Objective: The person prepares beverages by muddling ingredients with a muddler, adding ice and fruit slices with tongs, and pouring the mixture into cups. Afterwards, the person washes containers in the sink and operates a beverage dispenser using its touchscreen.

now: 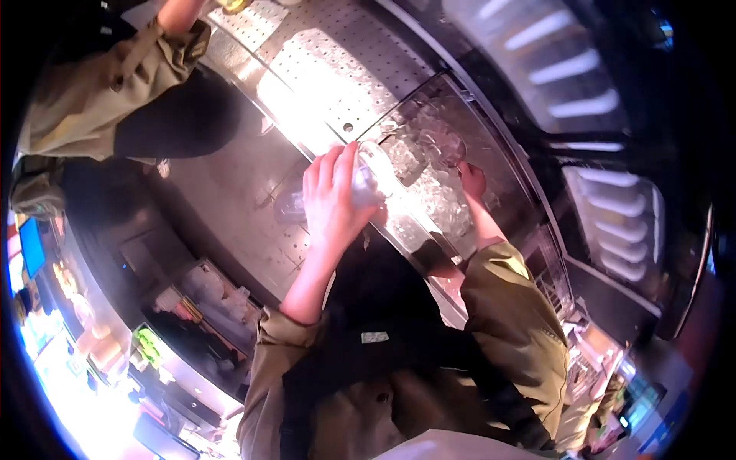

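Observation:
My left hand is wrapped round a clear plastic cup, held at the near edge of a metal ice bin. In the bin, clear ice cubes lie in a heap. My right hand is closed round the handle of a clear scoop, which rests in the ice and holds some cubes. The scoop's outline is partly lost among the ice. Cup and scoop are apart.
A perforated metal counter adjoins the bin. At the upper left is a co-worker's sleeve with a bare forearm. Dark ribbed panels stand beyond the bin. Shelves with items are at the lower left.

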A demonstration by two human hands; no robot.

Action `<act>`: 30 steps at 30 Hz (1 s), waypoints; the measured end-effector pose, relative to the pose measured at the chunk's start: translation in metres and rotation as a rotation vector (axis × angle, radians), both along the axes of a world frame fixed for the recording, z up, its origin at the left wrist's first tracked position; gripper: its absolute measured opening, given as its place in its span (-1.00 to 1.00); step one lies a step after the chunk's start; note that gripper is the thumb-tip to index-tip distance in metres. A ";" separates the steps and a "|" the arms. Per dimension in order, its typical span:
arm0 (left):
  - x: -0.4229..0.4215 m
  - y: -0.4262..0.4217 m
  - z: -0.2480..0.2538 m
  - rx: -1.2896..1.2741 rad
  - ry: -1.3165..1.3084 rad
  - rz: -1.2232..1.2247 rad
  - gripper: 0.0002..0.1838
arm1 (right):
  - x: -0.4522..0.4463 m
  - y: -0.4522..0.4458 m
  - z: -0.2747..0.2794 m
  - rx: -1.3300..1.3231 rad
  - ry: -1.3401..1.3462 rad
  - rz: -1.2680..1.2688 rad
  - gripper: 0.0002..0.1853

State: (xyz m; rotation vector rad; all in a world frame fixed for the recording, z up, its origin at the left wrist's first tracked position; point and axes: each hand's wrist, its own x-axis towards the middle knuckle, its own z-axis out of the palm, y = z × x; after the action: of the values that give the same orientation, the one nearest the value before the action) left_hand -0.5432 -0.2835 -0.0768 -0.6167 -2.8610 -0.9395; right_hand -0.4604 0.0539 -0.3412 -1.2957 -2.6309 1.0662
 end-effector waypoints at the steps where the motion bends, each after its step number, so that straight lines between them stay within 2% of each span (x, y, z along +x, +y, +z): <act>1: -0.003 0.009 0.001 -0.062 0.051 -0.037 0.01 | 0.010 0.007 0.016 -0.034 -0.001 0.003 -0.45; 5: -0.013 0.047 -0.014 -0.229 0.151 -0.189 0.02 | 0.048 0.030 0.100 -0.169 0.082 0.055 -0.55; 6: -0.016 0.057 -0.016 -0.249 0.171 -0.235 0.03 | 0.049 0.036 0.135 -0.199 0.127 0.083 -0.58; 7: -0.018 0.069 -0.009 -0.303 0.115 -0.267 0.01 | 0.048 0.034 0.180 -0.204 0.067 0.117 -0.57; 8: -0.016 0.076 -0.009 -0.251 0.127 -0.308 -0.01 | 0.041 0.028 0.227 -0.214 0.010 0.151 -0.56; 10: -0.015 0.092 -0.013 -0.139 0.160 -0.389 -0.05 | 0.023 0.019 0.302 0.043 -0.238 0.382 -0.53; 12: -0.008 0.105 -0.007 -0.095 0.203 -0.414 -0.05 | 0.002 -0.017 0.354 0.338 -0.310 0.535 -0.49; 14: -0.007 0.106 0.001 -0.054 0.221 -0.445 -0.05 | -0.010 -0.061 0.400 0.497 -0.383 0.597 -0.47; 15: -0.012 0.099 0.014 -0.062 0.295 -0.430 0.01 | -0.001 -0.074 0.422 0.495 -0.368 0.561 -0.47; 16: -0.018 0.091 0.018 0.034 0.281 -0.407 0.02 | 0.006 -0.085 0.444 0.506 -0.348 0.526 -0.47; 17: -0.026 0.082 0.025 0.113 0.207 -0.385 0.02 | 0.022 -0.088 0.461 0.528 -0.313 0.464 -0.46; 18: -0.033 0.073 0.031 0.195 0.133 -0.359 0.03 | 0.034 -0.086 0.474 0.488 -0.398 0.392 -0.45; 20: -0.044 0.049 0.037 0.239 0.062 -0.249 0.04 | 0.054 -0.083 0.462 0.327 -0.328 0.294 -0.43; 21: -0.042 0.037 0.045 0.220 0.077 -0.193 0.06 | 0.052 -0.076 0.424 0.384 -0.381 0.323 -0.41; 22: -0.037 0.023 0.053 0.200 0.085 -0.156 0.07 | 0.046 -0.083 0.395 0.416 -0.370 0.358 -0.54; 23: -0.035 0.004 0.056 0.422 -0.043 -0.221 0.07 | 0.047 -0.084 0.345 0.457 -0.144 0.490 -0.72; 24: -0.026 -0.009 0.066 0.369 0.040 -0.232 0.06 | 0.033 -0.089 0.297 0.552 -0.068 0.584 -0.79; 25: -0.017 -0.022 0.076 0.317 0.125 -0.239 0.05 | 0.016 -0.110 0.293 0.428 -0.284 0.657 -0.86; 26: -0.009 -0.032 0.075 0.427 0.076 -0.275 0.08 | -0.009 -0.115 0.189 0.378 -0.061 0.522 -0.86; 27: -0.002 -0.038 0.077 0.562 0.058 -0.380 0.11 | -0.042 -0.130 0.173 0.204 -0.319 0.576 -0.84; 28: -0.002 -0.047 0.075 0.561 0.054 -0.480 0.13 | -0.037 -0.153 0.191 0.442 -0.296 0.589 -0.82; 29: 0.012 -0.049 0.082 0.605 0.003 -0.552 0.14 | -0.038 -0.160 0.178 0.316 -0.153 0.609 -0.81; 30: 0.019 -0.047 0.085 0.609 -0.110 -0.628 0.17 | -0.047 -0.164 0.140 0.253 -0.060 0.615 -0.80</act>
State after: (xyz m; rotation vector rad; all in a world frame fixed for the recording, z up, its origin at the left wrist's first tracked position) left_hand -0.5244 -0.3309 0.0081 -1.4229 -2.2506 -1.8577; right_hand -0.5071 -0.1104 -0.2013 -0.4812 -3.1656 0.6858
